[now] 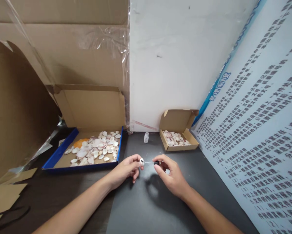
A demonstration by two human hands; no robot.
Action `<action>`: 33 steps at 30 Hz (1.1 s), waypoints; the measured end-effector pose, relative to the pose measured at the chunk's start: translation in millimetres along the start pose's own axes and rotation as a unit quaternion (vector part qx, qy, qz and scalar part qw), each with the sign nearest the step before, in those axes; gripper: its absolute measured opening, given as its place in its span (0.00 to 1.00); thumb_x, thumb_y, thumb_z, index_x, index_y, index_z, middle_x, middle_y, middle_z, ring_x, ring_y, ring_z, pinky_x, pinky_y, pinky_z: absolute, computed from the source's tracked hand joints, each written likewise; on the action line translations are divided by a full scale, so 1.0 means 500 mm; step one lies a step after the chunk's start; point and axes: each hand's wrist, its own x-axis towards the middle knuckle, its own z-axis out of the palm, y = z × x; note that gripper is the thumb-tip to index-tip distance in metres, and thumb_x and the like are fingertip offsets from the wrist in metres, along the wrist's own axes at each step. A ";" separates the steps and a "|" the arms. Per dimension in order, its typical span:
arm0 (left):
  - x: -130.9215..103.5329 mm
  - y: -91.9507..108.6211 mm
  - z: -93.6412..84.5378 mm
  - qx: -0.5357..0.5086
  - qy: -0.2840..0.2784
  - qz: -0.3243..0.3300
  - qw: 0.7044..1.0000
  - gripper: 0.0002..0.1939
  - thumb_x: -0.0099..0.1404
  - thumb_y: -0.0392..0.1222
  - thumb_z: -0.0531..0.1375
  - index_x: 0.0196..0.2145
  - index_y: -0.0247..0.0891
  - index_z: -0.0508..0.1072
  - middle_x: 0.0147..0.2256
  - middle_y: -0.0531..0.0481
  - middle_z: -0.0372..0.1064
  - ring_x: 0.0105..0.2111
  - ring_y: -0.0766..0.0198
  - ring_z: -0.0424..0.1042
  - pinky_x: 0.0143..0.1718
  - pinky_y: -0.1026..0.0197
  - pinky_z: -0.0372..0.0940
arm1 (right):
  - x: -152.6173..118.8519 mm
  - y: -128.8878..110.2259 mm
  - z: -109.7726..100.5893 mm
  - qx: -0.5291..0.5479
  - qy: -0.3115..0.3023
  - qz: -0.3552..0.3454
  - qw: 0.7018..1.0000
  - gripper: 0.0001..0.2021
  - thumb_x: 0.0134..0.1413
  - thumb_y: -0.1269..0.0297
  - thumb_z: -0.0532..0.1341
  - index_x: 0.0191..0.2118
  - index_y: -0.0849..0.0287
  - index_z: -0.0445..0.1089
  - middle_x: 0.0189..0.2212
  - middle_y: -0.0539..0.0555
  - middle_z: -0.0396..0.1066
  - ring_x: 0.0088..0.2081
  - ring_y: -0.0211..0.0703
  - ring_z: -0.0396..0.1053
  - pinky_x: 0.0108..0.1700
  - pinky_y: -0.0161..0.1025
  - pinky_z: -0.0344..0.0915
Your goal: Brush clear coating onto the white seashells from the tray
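Observation:
My left hand [130, 167] pinches a small white shell [142, 161] with a dark spot on its face, between thumb and forefinger. In my right hand [169, 172] is a brush cap [156, 162], black with a thin pale stem that points left and reaches to the shell. Whether the tip touches the shell is too small to tell. Behind the hands, a small clear bottle [146, 137] with a white label stands upright without a cap on the dark table. Both hands are held above the grey mat [141, 208].
At the left, an open blue-edged cardboard box [81, 166] holds many shells and something orange. A smaller open cardboard box [182, 148] with shells stands at the back right. Cardboard walls [87, 55], a white panel [185, 58] and a printed board [265, 130] enclose the table.

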 end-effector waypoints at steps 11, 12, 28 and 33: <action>0.003 -0.011 -0.005 0.014 -0.011 0.013 1.000 0.12 0.59 0.47 0.62 0.32 0.39 0.62 0.21 0.61 0.55 0.16 0.74 0.52 0.18 0.70 0.54 | 0.001 0.002 0.001 -0.003 0.013 0.014 1.000 0.06 0.58 0.64 0.58 0.40 0.58 0.69 0.24 0.48 0.63 0.25 0.37 0.61 0.28 0.33 0.58; 0.004 -0.012 -0.006 0.018 -0.014 0.017 1.000 0.12 0.60 0.47 0.62 0.32 0.40 0.62 0.20 0.61 0.53 0.16 0.74 0.51 0.18 0.70 0.54 | 0.001 0.001 0.001 -0.002 0.016 0.015 1.000 0.06 0.58 0.64 0.58 0.40 0.58 0.69 0.24 0.48 0.62 0.25 0.37 0.61 0.28 0.34 0.58; 0.001 -0.010 -0.003 0.043 -0.029 0.021 0.998 0.19 0.59 0.55 0.62 0.33 0.39 0.61 0.20 0.63 0.46 0.18 0.73 0.44 0.18 0.70 0.53 | 0.000 -0.001 0.000 0.007 0.008 0.012 1.000 0.07 0.59 0.63 0.58 0.40 0.59 0.68 0.24 0.47 0.61 0.25 0.36 0.60 0.28 0.33 0.57; -0.001 -0.006 0.000 0.045 -0.032 0.024 0.998 0.19 0.59 0.55 0.62 0.33 0.39 0.61 0.20 0.63 0.45 0.19 0.73 0.44 0.19 0.70 0.53 | 0.001 -0.001 -0.003 0.039 0.002 0.006 0.999 0.07 0.61 0.62 0.56 0.41 0.59 0.67 0.24 0.47 0.61 0.24 0.36 0.60 0.28 0.33 0.58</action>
